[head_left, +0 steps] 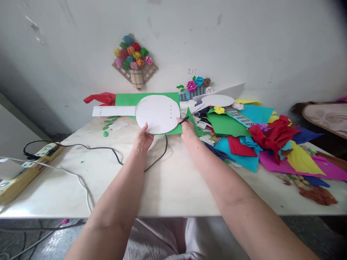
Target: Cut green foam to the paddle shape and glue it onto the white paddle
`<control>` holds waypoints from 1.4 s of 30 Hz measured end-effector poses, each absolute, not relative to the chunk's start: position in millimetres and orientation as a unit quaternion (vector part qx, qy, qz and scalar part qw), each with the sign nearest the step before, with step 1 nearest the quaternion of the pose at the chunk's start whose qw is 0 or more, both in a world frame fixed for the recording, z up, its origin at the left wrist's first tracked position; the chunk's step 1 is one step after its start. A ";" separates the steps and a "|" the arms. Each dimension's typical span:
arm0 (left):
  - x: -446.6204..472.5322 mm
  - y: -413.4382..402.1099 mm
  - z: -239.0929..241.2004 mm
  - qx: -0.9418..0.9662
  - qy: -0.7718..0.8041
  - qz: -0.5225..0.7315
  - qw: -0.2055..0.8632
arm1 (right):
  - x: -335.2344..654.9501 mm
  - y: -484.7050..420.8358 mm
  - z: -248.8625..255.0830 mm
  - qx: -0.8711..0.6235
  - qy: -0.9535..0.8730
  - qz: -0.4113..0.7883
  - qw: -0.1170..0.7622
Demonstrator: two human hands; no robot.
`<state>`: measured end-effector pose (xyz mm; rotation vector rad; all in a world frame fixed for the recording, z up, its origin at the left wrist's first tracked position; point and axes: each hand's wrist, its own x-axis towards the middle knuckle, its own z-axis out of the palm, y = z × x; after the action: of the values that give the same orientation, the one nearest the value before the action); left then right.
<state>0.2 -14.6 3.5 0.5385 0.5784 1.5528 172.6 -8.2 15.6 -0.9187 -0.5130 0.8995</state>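
Note:
A white paper disc [157, 113] lies on a green paper sheet [127, 99] at the far middle of the table. My left hand [142, 137] pinches the disc and the sheet together at their near edge, thumb on top. My right hand [187, 128] is closed round a dark pen [184, 120], whose tip rests at the disc's right rim. A few small dots are marked down the disc's right side.
A heap of coloured paper scraps [271, 141] covers the right of the pale table [168, 184]. A black cable [114, 153] runs across from a yellow power strip [29, 166] at the left. A long white strip [114, 110] and paper flowers [195, 85] lie by the wall.

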 end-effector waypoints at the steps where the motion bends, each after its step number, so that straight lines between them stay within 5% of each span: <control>1: 3.3 -16.9 4.3 0.238 0.249 0.682 0.645 | 168.9 -9.1 15.3 -0.419 -0.237 0.413 0.774; 8: 15.6 -18.5 3.1 0.223 0.230 0.682 0.657 | 157.4 -13.7 8.0 -0.412 -0.276 0.426 0.756; 20: 1.3 -8.9 0.4 0.144 0.264 0.720 0.625 | 180.6 -24.5 12.5 -0.497 -0.470 0.546 0.484; 42: -7.1 -10.5 0.5 0.120 0.243 0.723 0.636 | 173.1 -33.1 4.2 -0.386 -0.500 0.629 0.453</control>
<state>-7.1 -10.5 0.5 0.2735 0.5555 1.6516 173.1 -33.1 4.2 -0.9534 -1.2350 1.5528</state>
